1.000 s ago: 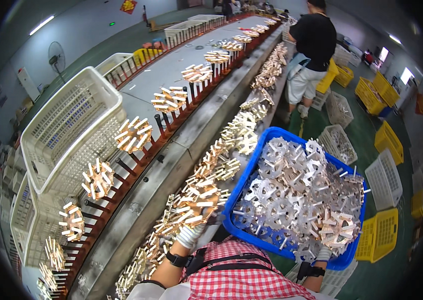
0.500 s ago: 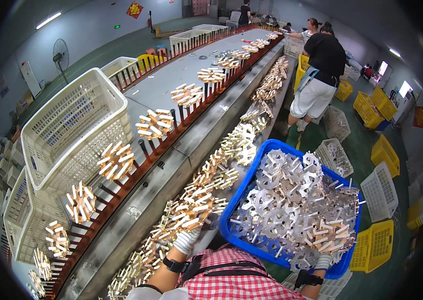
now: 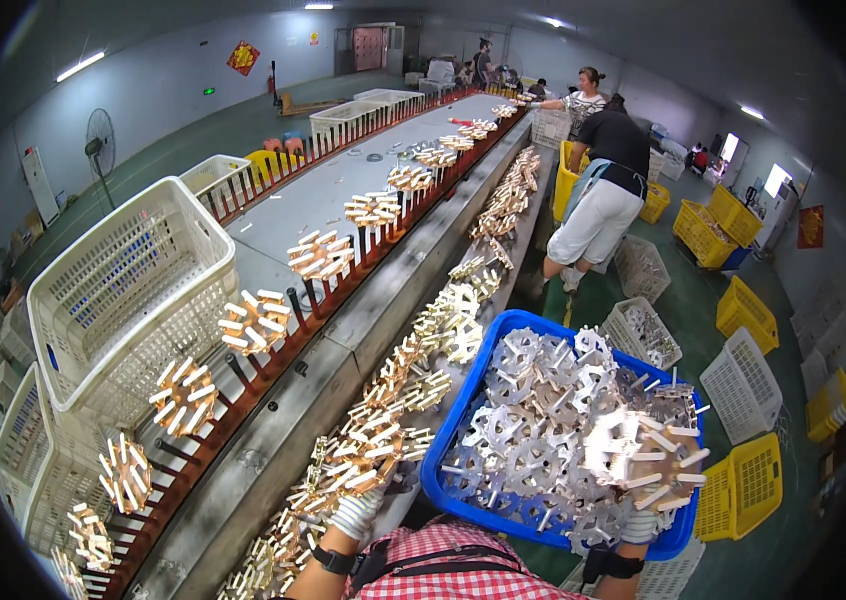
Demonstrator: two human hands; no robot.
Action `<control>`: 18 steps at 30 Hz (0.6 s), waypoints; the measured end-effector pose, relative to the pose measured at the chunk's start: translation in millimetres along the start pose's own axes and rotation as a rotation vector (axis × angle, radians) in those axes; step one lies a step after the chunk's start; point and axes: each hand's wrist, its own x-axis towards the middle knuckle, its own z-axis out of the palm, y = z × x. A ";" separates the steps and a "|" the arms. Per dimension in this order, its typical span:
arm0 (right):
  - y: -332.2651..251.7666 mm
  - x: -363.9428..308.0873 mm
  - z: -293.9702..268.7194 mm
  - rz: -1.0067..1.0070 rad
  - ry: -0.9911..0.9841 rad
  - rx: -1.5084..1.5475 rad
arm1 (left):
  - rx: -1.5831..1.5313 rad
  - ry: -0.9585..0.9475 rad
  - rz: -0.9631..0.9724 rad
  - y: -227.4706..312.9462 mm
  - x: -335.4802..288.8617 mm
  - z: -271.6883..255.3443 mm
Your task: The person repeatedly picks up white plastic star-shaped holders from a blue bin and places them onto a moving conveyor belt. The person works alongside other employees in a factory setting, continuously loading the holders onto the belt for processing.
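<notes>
Fingers of the left hand (image 3: 354, 514) and right hand (image 3: 643, 524), in striped gloves, are hidden behind metal parts; opening and hold cannot be told. Supporting each part from beneath, clear of its rods, probably serves best. The right-side disc (image 3: 656, 466), coppery with pale radiating rods, is above grey pieces (image 3: 533, 405) in a blue basket (image 3: 440, 492); the left-side disc (image 3: 371, 462) adjoins a similar heap (image 3: 405, 385).

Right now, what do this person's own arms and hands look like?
The left hand and the right hand wear whitish gloves with grey stripes. A black wristband circles the left wrist, and a bulkier black band the right. No sleeves show on the visible forearms.
</notes>
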 end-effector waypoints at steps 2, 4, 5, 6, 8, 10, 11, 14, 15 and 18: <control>13.1 -13.2 33.3 0.128 -0.121 0.110 | 0.066 0.011 -0.017 2.0 -3.2 2.2; 31.1 -25.1 64.5 0.254 -0.224 0.184 | 0.176 -0.086 0.183 -11.3 1.0 -3.5; 42.6 -29.8 79.3 0.319 -0.275 0.212 | 0.256 -0.090 0.262 2.6 -5.6 2.1; 53.1 -37.5 91.3 0.374 -0.319 0.231 | 0.283 -0.139 0.172 1.8 -7.1 -0.7; 70.2 -50.5 113.7 0.471 -0.402 0.254 | 0.233 -0.231 0.213 0.7 -12.0 -3.4; 86.0 -61.7 131.4 0.534 -0.474 0.254 | 0.066 -0.252 0.028 -24.2 -10.0 -11.4; 90.9 -66.8 138.3 0.557 -0.505 0.252 | 0.185 -0.220 0.150 -45.2 -8.0 -20.9; 105.0 -79.2 149.3 0.595 -0.554 0.234 | 0.357 -0.159 0.284 -104.4 -7.8 -52.5; 107.3 -81.5 150.5 0.598 -0.569 0.227 | 0.304 -0.143 0.272 -119.1 -6.7 -56.0; 116.2 -87.7 145.4 0.602 -0.561 0.214 | 0.315 -0.142 0.270 -97.3 -19.0 -54.9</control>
